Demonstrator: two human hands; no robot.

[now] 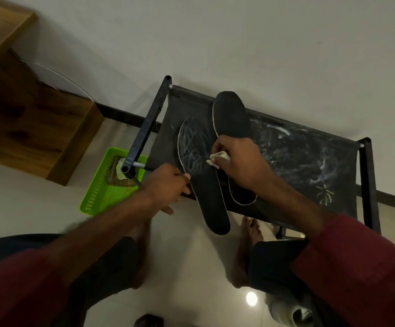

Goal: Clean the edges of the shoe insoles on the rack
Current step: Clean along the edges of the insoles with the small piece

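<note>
Insole (206,192) gripped by left hand (166,185) may slide off rack (298,159) if right hand (239,164), pinching cloth (217,157), rubs hard.

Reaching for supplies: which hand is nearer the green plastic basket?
Left. The left hand is just right of the green plastic basket; the right hand is much farther right.

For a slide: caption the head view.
Right hand presses a pale cloth on a black shoe insole; left hand holds its edge.
</note>
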